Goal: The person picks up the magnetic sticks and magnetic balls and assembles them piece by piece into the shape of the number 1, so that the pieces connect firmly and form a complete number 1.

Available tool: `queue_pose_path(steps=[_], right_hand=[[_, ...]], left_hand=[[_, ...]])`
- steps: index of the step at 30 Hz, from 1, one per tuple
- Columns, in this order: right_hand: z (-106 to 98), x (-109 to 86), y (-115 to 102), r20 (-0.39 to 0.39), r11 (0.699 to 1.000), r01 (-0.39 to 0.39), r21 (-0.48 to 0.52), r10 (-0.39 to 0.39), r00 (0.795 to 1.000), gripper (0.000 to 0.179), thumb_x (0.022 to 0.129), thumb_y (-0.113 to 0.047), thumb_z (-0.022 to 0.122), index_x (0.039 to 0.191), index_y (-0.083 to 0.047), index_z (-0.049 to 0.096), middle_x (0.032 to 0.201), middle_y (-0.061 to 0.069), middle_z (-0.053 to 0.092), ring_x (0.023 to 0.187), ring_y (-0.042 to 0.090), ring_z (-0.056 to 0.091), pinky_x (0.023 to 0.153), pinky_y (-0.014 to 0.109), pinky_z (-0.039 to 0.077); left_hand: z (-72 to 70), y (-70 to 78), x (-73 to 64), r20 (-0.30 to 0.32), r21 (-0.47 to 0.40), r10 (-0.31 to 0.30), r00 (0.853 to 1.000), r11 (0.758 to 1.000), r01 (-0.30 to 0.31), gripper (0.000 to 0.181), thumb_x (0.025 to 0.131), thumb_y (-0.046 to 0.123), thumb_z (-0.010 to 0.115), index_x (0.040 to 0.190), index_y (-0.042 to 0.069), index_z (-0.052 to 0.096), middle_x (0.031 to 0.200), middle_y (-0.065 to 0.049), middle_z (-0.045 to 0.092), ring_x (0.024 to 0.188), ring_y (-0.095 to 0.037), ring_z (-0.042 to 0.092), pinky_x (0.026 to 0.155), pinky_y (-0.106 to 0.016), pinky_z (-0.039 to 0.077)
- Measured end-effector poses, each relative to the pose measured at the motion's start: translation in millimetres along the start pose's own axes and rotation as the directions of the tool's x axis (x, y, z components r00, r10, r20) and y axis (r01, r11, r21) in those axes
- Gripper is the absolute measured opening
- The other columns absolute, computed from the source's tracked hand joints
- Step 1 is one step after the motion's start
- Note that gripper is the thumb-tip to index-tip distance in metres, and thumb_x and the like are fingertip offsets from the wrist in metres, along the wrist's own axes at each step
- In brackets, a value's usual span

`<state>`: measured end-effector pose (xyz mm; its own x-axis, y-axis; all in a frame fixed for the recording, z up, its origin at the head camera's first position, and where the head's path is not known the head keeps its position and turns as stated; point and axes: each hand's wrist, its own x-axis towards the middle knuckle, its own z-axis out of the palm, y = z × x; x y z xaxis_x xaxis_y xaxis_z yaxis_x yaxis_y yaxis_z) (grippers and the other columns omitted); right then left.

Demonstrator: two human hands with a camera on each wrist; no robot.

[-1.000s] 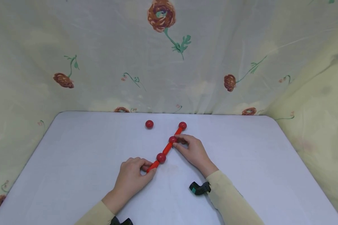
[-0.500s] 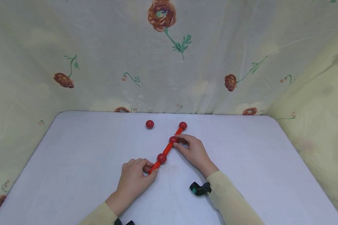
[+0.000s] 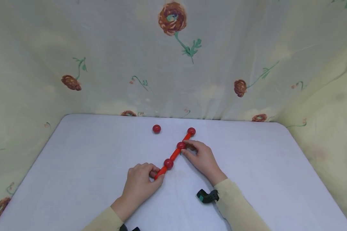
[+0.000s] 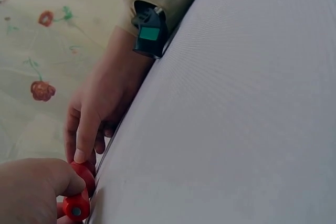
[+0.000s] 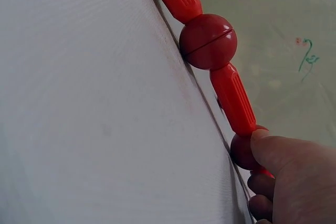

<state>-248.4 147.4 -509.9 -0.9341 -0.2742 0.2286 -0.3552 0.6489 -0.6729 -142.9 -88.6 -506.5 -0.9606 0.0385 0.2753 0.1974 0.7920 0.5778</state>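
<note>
A straight chain of red balls and red rods runs slantwise over the white table in the head view. At its far end is one ball (image 3: 191, 131), then a middle ball (image 3: 181, 145) and a near ball (image 3: 168, 164), joined by ribbed rods (image 5: 233, 99). My left hand (image 3: 143, 181) pinches the nearest rod (image 3: 161, 172) between thumb and fingers; the left wrist view shows that rod's free end with a grey round tip. With thumb and fingertips, my right hand (image 3: 202, 160) grips the middle ball, partly covering it.
A loose red ball (image 3: 156, 129) lies near the table's far edge, left of the chain. Flowered cloth (image 3: 110, 57) hangs behind and beside the white table (image 3: 263, 173). A black wrist device (image 3: 207, 196) sits at the right cuff.
The head view has shifted slightly, so everything appears a little further right. Both hands keep their grips; the left hand and near rod have moved only a touch.
</note>
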Motion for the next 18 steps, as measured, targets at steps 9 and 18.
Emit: queue_pose_path(steps=[9,18], right_hand=[[1,-13.8,-3,-0.063,1.000,0.004,0.029,-0.002,0.998,0.037,0.090,-0.037,0.073,0.124,-0.022,0.068,0.107,-0.008,0.065,0.093,0.010,0.058,0.077,0.032,0.051],[7,-31.8,-15,-0.067,0.996,0.070,0.053,-0.066,0.996,0.033,0.089,-0.029,0.075,0.121,-0.022,0.069,0.103,-0.010,0.065,0.091,0.007,0.059,0.075,0.028,0.052]], left_hand=[[-1.4,0.5,-1.8,0.016,-0.009,-0.021,1.000,1.000,0.022,0.019,0.079,0.037,0.080,0.087,0.020,0.073,0.068,0.017,0.054,0.064,-0.006,0.045,0.067,-0.033,0.037],[-0.1,-1.4,-1.2,0.005,0.000,-0.008,1.000,1.000,0.008,0.018,0.079,0.037,0.079,0.087,0.021,0.073,0.068,0.018,0.053,0.065,-0.006,0.045,0.066,-0.032,0.036]])
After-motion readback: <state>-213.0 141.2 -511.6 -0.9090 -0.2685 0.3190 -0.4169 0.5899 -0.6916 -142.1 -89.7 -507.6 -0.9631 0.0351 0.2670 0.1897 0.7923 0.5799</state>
